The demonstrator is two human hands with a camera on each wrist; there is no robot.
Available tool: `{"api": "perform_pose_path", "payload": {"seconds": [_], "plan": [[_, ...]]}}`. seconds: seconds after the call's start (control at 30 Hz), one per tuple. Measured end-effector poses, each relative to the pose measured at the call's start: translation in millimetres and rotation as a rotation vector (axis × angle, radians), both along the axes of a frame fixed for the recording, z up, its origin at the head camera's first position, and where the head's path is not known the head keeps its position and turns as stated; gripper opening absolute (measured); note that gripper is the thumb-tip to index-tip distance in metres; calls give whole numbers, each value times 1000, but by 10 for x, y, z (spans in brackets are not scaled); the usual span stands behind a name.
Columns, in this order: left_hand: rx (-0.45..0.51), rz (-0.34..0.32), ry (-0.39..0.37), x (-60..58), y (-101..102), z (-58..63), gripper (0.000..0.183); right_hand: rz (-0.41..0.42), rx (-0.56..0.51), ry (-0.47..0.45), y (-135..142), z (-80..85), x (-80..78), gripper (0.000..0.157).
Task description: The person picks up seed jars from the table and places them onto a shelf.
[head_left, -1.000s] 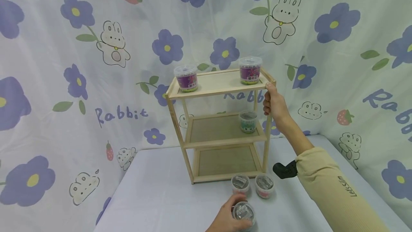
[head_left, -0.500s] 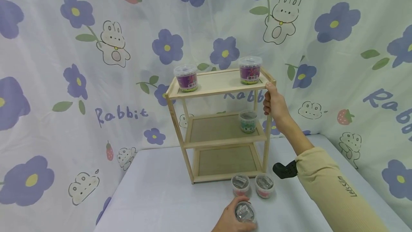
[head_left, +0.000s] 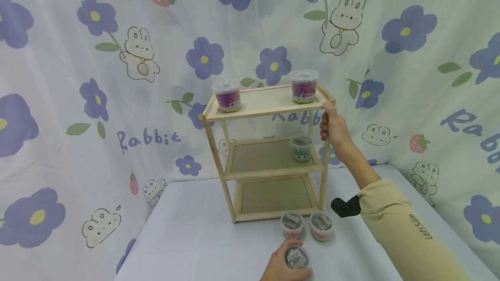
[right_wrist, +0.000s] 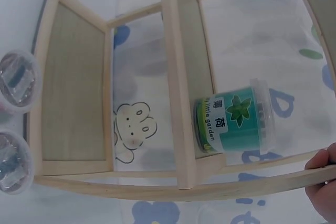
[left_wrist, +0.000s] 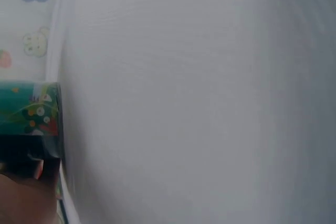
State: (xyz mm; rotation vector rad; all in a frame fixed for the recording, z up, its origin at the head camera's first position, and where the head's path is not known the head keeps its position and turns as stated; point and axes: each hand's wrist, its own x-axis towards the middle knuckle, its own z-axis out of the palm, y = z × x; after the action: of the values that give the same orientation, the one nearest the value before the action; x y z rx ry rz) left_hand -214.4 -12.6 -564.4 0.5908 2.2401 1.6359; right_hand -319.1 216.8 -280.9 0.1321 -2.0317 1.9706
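Observation:
At the bottom of the head view, my left hand (head_left: 282, 265) holds a small clear-lidded plastic tub (head_left: 297, 258), thumb and fingers on either side of it. In the left wrist view, the tub's green printed label (left_wrist: 29, 109) shows at the left edge. My right hand (head_left: 336, 128) grips the right front post of a three-tier wooden shelf (head_left: 273, 170), just under its top corner. Close to that hand stands a purple-labelled tub (head_left: 304, 90) on the top tier. A green-labelled tub (right_wrist: 236, 119) is on the middle tier.
Another purple-labelled tub (head_left: 228, 99) stands at the top tier's left end. Two pink-bottomed tubs, a left one (head_left: 291, 224) and a right one (head_left: 321, 226), stand before the shelf. A patterned curtain (head_left: 164, 55) hangs behind the white-covered table (head_left: 183, 233).
My left hand has shifted slightly right and up, its fingers resettling around the tub. The right hand keeps its grip on the shelf post.

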Motion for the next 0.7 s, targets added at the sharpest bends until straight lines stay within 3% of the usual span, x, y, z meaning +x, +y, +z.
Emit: {"api": "perform_pose_path", "payload": {"seconds": [0.43,0.7], "plan": [[-14,11,15,11,-22,69,57,1,-7,1,-1,-9,-7,52],[-36,11,85,-11,-35,147,55,-3,-1,2,-4,-6,1,51]]}}
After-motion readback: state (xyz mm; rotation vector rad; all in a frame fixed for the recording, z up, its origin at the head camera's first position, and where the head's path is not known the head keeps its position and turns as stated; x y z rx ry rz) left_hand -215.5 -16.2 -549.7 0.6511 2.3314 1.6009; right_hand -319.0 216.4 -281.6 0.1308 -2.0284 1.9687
